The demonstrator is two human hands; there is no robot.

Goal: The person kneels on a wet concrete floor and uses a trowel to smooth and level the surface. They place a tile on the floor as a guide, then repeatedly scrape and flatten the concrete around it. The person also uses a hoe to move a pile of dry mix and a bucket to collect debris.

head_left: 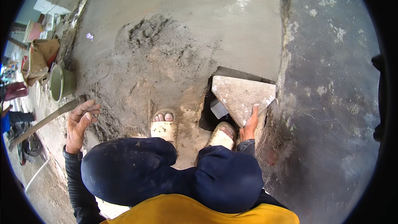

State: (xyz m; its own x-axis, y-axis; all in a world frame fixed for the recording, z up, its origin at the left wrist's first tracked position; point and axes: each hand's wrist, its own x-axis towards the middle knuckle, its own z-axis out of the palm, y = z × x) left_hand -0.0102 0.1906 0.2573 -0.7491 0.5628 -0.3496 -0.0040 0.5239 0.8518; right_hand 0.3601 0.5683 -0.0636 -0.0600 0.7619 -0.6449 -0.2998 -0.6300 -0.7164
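Note:
My right hand (249, 127) is closed on the lower edge of a pale, speckled, roughly triangular slab (242, 95), thumb lying on its top face. The slab lies tilted over a dark square hole (206, 115) in the floor and covers much of it. A grey block-like piece (218, 109) shows inside the hole, left of the slab. Off to the left, my left hand (79, 125) is raised with fingers apart and nothing in it. Just beyond its fingertips lies a tool with a long wooden handle (45, 121); its head is not clearly visible.
Wet cement (207, 12) spreads ahead, with a rough mortar heap (151, 33) on it. A green bucket (62, 83) and torn paper sacks (39, 60) stand at the left. Dark old floor (327, 99) runs along the right. My sandalled feet (163, 126) are beside the hole.

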